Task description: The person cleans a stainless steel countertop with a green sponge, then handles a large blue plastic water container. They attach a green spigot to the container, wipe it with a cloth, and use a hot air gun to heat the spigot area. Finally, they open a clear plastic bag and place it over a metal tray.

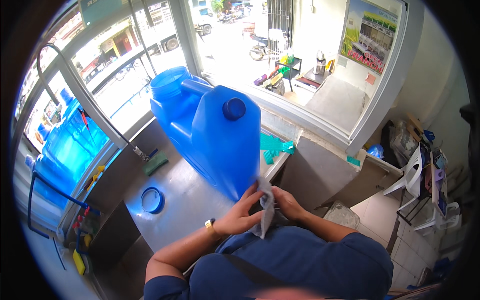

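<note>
A grey cloth (267,210) hangs bunched between my two hands, close in front of my body. My left hand (244,209), with a gold watch at the wrist, pinches it from one side near the jug's lower corner. From the other side, my right hand (288,204) has its fingers curled on the cloth. Just beyond them a large blue water jug (220,140) stands on the metal counter (175,225). Its wide mouth at the far end is uncovered, while a dark blue cap sits on the smaller opening. A round blue lid (152,200) lies on the counter to the left.
A green scrubbing sponge (156,163) lies at the counter's back left, beside a hose end (142,153). Teal strips (274,146) lie right of the jug. Glass windows border the counter. White plastic chairs (412,172) stand far right, and blue containers (75,140) at left.
</note>
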The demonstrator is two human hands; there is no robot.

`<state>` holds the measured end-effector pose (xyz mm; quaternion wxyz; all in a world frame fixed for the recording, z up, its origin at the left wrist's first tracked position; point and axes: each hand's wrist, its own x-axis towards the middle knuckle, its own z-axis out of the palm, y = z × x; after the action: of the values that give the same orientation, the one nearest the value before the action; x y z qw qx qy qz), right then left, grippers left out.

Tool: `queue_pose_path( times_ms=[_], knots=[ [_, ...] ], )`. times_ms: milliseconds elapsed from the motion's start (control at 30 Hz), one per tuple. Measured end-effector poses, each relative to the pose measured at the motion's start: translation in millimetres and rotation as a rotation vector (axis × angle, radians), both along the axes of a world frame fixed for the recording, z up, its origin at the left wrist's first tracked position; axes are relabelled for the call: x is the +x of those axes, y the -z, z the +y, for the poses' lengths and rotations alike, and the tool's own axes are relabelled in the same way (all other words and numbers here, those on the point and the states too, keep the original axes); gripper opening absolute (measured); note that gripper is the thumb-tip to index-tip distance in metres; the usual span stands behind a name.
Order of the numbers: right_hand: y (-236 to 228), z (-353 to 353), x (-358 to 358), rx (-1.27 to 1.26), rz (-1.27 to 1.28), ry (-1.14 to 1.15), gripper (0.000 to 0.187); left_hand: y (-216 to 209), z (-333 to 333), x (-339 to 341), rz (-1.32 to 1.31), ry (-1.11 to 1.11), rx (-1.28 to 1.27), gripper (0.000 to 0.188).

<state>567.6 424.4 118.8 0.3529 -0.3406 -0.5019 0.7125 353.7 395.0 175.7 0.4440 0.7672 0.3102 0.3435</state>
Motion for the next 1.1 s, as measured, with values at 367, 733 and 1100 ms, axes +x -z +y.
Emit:
queue_pose_path(
  times_ms=[367,733,1100],
  knots=[
    [-108,105,-91,1.157,0.176,0.751,0.084,-97,11,-15,0.097,-0.525,0.793,0.057],
    [80,134,-113,0.274,0.628,0.689,0.055,13,-59,-102,-0.197,-0.671,0.012,0.034],
    [158,82,-148,-0.113,0.402,0.755,0.087,111,-24,-50,0.264,-0.454,-0.052,0.044]
  ],
)
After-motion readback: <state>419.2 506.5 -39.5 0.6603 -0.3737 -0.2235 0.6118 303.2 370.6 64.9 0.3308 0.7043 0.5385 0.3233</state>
